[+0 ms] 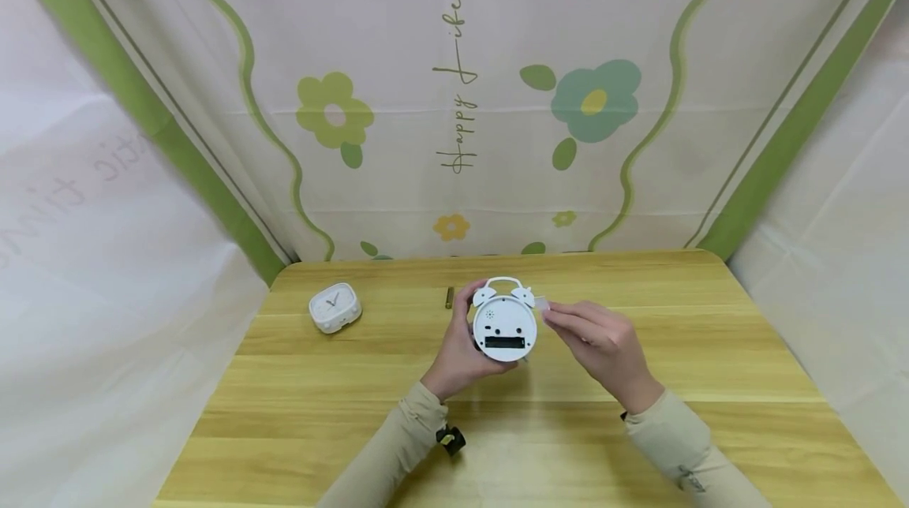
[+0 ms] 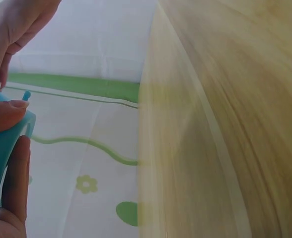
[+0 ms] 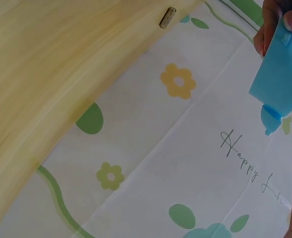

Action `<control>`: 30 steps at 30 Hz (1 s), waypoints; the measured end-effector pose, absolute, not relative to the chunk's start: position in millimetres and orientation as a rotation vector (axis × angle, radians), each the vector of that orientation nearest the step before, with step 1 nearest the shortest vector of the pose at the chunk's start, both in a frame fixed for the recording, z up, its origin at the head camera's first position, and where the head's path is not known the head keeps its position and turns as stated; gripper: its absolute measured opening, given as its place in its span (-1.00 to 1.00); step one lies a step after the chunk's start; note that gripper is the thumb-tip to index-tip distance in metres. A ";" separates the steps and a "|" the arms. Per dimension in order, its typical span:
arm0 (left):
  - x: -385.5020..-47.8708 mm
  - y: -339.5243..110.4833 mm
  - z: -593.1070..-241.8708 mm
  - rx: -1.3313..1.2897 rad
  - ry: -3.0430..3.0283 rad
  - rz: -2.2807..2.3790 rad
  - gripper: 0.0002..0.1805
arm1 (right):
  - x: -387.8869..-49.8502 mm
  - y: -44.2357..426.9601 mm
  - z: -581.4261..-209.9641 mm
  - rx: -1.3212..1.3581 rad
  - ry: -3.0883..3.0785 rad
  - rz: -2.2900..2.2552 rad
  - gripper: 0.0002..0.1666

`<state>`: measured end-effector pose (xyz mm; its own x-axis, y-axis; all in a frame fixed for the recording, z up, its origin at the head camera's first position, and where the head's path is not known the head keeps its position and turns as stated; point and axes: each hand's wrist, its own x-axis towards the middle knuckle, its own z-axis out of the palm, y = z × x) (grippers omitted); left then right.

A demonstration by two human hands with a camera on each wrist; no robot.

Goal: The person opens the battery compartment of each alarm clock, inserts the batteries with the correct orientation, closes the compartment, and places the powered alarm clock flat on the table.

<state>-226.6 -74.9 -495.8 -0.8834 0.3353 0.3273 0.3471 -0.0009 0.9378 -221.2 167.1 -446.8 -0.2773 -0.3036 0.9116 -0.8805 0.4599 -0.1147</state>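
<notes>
A round twin-bell alarm clock (image 1: 505, 319) is held above the table with its back up, and its dark battery slot lies uncovered. My left hand (image 1: 461, 346) grips it around the left side and bottom. Beside the clock's right bell, my right hand (image 1: 602, 338) pinches a small pale piece (image 1: 543, 304) between thumb and fingers. In the left wrist view the clock (image 2: 2, 139) looks blue, with left-hand fingers (image 2: 17, 173) along its edge. The right wrist view shows the clock (image 3: 280, 74) at the right, one bell pointing down.
A small white square clock (image 1: 335, 308) lies at the table's back left. One battery (image 1: 450, 297) lies on the table (image 1: 319, 413) behind my left hand. Patterned cloth (image 1: 454, 98) hangs at the back and both sides.
</notes>
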 end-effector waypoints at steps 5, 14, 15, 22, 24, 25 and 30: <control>-227.2 -75.1 -497.6 -0.741 -2.214 -2.088 0.34 | -222.4 177.2 -449.3 0.914 -1.855 0.879 -0.68; -226.0 -76.5 -495.1 -0.725 -2.242 -2.053 0.36 | -232.5 192.4 -450.5 0.873 -1.962 0.958 -0.60; -226.0 -76.9 -494.9 -0.725 -2.246 -2.039 0.36 | -233.9 193.9 -450.9 0.868 -1.978 0.958 -0.61; -225.8 -78.2 -494.9 -0.732 -2.256 -2.000 0.36 | -244.8 207.0 -462.3 0.781 -2.108 0.915 -0.73; -226.3 -78.1 -495.3 -0.733 -2.258 -2.003 0.37 | -248.5 210.6 -467.3 0.743 -2.164 0.867 -0.77; -226.7 -78.0 -495.6 -0.732 -2.261 -2.001 0.37 | -250.0 212.3 -469.5 0.724 -2.202 0.843 -0.79; -228.3 -77.1 -495.9 -0.732 -2.265 -1.995 0.37 | -256.3 219.5 -478.1 0.654 -2.485 0.765 -0.87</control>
<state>-228.3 -77.1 -495.9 -0.8884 0.3209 0.3283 0.3662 0.0641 0.9283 -256.3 219.5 -478.1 -0.7828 -0.3017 0.5442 -0.5555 0.7328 -0.3928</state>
